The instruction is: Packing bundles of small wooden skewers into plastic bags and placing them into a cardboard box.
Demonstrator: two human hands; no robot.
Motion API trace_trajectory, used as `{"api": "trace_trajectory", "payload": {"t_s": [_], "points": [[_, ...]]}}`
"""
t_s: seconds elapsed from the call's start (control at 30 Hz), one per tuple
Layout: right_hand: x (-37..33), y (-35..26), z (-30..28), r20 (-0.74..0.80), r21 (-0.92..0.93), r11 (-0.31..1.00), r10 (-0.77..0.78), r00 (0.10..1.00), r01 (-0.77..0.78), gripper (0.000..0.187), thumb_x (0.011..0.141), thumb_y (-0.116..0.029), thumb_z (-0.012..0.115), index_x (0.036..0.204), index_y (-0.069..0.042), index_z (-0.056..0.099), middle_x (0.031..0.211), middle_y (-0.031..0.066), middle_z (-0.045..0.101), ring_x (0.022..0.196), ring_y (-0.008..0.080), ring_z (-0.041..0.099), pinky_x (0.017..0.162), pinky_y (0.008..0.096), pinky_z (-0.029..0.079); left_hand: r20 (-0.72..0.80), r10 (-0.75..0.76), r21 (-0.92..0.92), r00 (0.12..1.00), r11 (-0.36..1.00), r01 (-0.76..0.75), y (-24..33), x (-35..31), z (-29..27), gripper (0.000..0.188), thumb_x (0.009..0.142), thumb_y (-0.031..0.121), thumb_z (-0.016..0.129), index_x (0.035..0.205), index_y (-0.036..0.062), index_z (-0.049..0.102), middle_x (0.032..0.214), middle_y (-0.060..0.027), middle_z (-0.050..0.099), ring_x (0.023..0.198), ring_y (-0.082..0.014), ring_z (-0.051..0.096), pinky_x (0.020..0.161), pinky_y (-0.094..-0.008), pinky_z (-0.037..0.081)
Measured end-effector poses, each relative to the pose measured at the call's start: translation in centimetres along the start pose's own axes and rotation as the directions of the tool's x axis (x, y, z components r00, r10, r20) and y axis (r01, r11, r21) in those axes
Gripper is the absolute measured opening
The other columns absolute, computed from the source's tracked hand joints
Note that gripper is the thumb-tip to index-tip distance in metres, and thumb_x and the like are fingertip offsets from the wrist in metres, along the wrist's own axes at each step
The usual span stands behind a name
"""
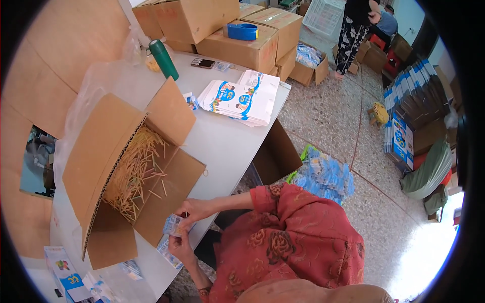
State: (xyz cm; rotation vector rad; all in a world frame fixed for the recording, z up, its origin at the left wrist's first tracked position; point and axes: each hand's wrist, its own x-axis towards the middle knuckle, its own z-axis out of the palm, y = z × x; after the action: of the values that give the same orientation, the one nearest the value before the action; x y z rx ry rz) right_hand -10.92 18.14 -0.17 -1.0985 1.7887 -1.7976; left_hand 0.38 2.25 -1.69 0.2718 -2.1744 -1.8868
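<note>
Both my hands are at the table edge, closed on one small clear plastic packet (173, 225) with blue print. My right hand (193, 211) pinches its upper edge. My left hand (182, 246) grips it from below, fingertips close to the right ones. The contents of the packet are too small to make out. Just beyond the hands an open cardboard box (174, 179) lies tilted on the table, its flaps spread. Many thin tan sticks (132, 171), a few of them coloured, are heaped inside. Another printed packet (171, 253) lies on the table beside my left hand.
On the white table (202, 135) are a stack of flat printed cartons (237, 98), a green bottle (163, 59) and a phone (202, 63). Closed boxes (242, 45) stand behind. An open carton (275, 151) and blue packets (323, 174) are on the floor. A person (353, 35) stands farther off.
</note>
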Motion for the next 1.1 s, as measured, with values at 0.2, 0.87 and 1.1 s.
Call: {"api": "trace_trajectory", "payload": {"t_s": [0.2,0.87,1.1], "points": [[0.5,1.1,0.1,0.024,-0.019,1.0,-0.015,1.0,0.015,0.03,0.075,-0.024,0.066,0.089,0.002,0.063,0.073,0.0145,0.065,0.063,0.015,0.061,0.057,0.0328,0.047,-0.017,0.023,-0.088,1.0,0.996,-0.024,0.1,0.3,0.5,0.017,0.084,0.004,0.065,0.097,-0.0057,0.061,0.094,-0.008,0.064,0.084,-0.0122,0.058,0.076,-0.0253,0.046],[1.5,-1.2,-1.2,0.106,-0.243,0.95,0.227,0.968,-0.196,0.021,0.08,-0.017,0.07,0.094,-0.001,0.064,0.081,0.0053,0.063,0.074,0.0114,0.058,0.066,0.0268,0.047,-0.068,-0.03,0.277,0.997,0.96,0.048,2.7,0.3,0.0,0.02,0.076,0.02,0.072,0.078,0.0021,0.065,0.067,-0.0111,0.06,0.06,-0.0132,0.054,0.056,-0.0279,0.043],[2.4,-1.3,0.1,0.187,-0.036,0.983,0.185,0.965,-0.182,0.017,0.085,-0.009,0.064,0.1,-0.001,0.063,0.089,0.002,0.061,0.081,0.0078,0.057,0.073,0.0232,0.047,-0.325,-0.023,0.096,0.945,0.994,0.057,3.3,-2.7,-7.8,0.017,0.083,0.007,0.066,0.098,0.0007,0.068,0.089,-0.0028,0.069,0.077,-0.0057,0.059,0.068,-0.0224,0.047]]}}
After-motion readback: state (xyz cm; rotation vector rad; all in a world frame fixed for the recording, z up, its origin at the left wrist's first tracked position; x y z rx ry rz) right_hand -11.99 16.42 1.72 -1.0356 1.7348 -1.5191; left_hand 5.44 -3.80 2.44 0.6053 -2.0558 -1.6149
